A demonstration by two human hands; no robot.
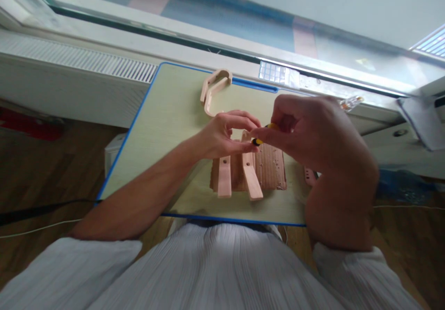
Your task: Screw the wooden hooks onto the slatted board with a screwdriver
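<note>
A small yellow-and-black tool [257, 142] shows between my two hands; its exact kind is hidden by my fingers. My right hand [299, 127] pinches it from the right. My left hand [231, 134] is curled, with thumb and fingertips closed about its black end. Below them, two pale wooden hook pieces lie on a piece of brown corrugated cardboard [273, 168]. The left wooden piece [224, 178] and the right wooden piece [252, 180] each have a dark hole, and their upper ends are partly covered by my left hand.
Two more curved wooden hooks [208, 92] lie at the back of the blue-edged table [181, 101]. A pink-white object [310, 176] is partly hidden beside my right forearm. Behind are a white radiator [86, 60], a window ledge and a clear item [352, 103].
</note>
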